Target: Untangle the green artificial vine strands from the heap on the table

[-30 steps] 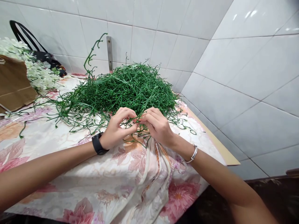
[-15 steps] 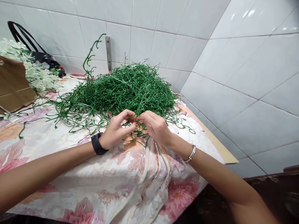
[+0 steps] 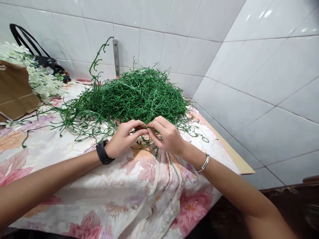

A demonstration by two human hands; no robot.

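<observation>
A big tangled heap of green artificial flower stems (image 3: 139, 94) lies on the floral tablecloth (image 3: 74, 181), against the tiled wall. At its front edge my left hand (image 3: 126, 137), with a black band on the wrist, pinches a green stem between thumb and fingers. My right hand (image 3: 168, 134), with a silver bangle behind it, pinches at the same spot, fingertips meeting those of the left. The stem piece between them is mostly covered by the fingers. Loose stems hang just below and around both hands.
White artificial flowers (image 3: 41, 79) and a brown paper piece (image 3: 17, 91) stand at the far left, with a dark handled bag (image 3: 51, 64) behind. A metal bracket (image 3: 116, 58) is fixed on the wall. A tan board edge (image 3: 231, 151) sticks out at right.
Both hands stay at the front of the heap. The right thumb and fingers have shifted slightly, and the fingertips are closer together on the stem.
</observation>
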